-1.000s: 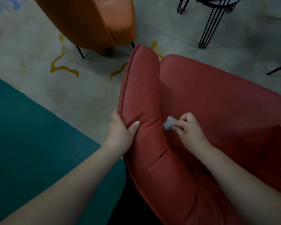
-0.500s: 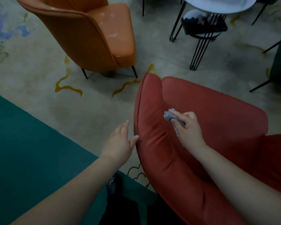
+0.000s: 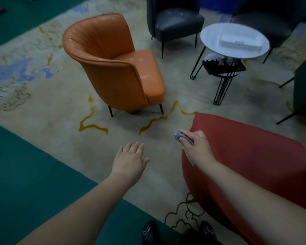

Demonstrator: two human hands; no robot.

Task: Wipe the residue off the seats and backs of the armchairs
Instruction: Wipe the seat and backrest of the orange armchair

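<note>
Our left hand [image 3: 130, 160] reaches forward with palm down and fingers straight, holding nothing. Our right hand [image 3: 195, 147] is extended beside it, fingers and thumb curled round a grey cloth [image 3: 179, 136]. Both forearms are bare.

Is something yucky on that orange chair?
Yes. The orange armchair's seat has pale, whitish smears and specks, like residue not yet wiped. The black armchair's seat behind it shows pale marks too.

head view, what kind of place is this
Probably a lounge or lobby seating area: several armchairs, including an orange armchair and a black armchair, stand around a round white side table on a patterned carpet.
</note>
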